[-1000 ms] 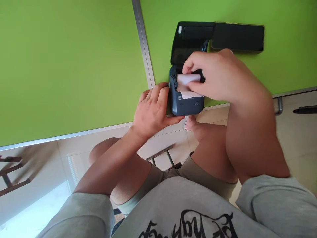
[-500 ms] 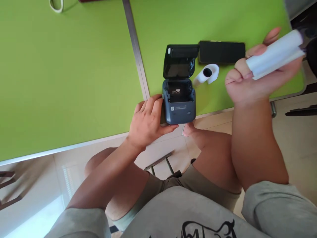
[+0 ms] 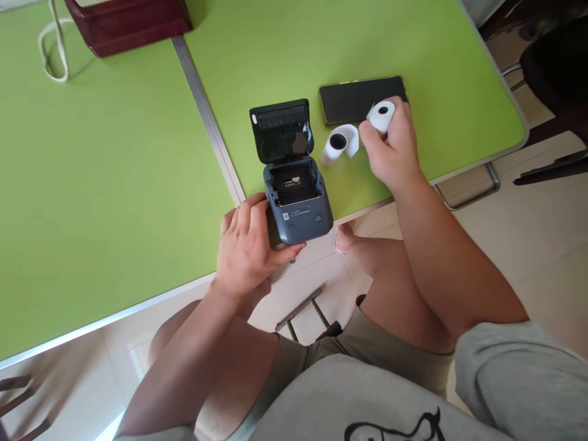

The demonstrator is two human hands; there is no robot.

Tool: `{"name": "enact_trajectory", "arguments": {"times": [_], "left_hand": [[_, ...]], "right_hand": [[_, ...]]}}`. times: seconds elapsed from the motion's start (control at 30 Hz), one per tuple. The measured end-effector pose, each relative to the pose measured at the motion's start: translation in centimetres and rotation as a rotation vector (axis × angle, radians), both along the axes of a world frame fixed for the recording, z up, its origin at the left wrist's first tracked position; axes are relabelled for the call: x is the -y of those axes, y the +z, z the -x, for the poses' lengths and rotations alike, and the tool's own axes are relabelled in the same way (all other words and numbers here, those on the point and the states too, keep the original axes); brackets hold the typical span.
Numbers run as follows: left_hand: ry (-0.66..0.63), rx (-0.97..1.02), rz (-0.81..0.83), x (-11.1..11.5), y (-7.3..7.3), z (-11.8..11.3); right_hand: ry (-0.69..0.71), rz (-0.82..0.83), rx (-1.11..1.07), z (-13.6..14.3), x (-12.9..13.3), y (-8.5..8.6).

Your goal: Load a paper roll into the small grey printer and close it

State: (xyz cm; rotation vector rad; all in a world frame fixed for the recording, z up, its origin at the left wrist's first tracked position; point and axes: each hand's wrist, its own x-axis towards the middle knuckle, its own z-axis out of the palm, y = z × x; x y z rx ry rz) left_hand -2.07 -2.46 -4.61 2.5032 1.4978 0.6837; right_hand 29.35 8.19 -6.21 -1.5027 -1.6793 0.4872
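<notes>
A dark blue-grey label printer (image 3: 303, 223) sits at the front edge of the green table, its black lid (image 3: 283, 131) raised and its compartment exposed. My left hand (image 3: 245, 242) grips the printer's left side, thumb along the front. Closed around a white paper roll (image 3: 382, 116), my right hand (image 3: 395, 147) is just above the table, the roll's dark core facing up. Between the printer and that hand, a second white roll (image 3: 334, 149) stands upright with its loose end curled out to the right. Behind the rolls lies a black phone (image 3: 349, 101), partly covered by my right hand.
A dark red holder (image 3: 133, 27) is at the back left beside a looped white cord (image 3: 59, 52). A metal strip (image 3: 206, 110) crosses the green table (image 3: 114, 184). Dark chairs (image 3: 555, 73) stand at the right.
My right hand has come from the far right in toward the table, bringing its roll near the standing one. The view has shifted, showing more of the red holder. My left hand stays on the printer.
</notes>
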Motion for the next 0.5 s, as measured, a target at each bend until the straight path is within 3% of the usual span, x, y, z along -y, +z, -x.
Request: {"name": "enact_trajectory", "arguments": {"times": [0.13,0.4,0.5], "left_hand": [[0.001,0.007,0.008,-0.1,-0.2,0.1],[-0.024,0.027,0.057,-0.1,0.1,0.1],[-0.025,0.026,0.028,-0.1,0.0,0.1]], "right_hand": [[-0.09,-0.102,0.169,0.2,0.3,0.1],[-0.072,-0.055,0.13,0.9,0.5,0.6],[-0.078,-0.118,0.129,1.5,1.3,1.6]]}}
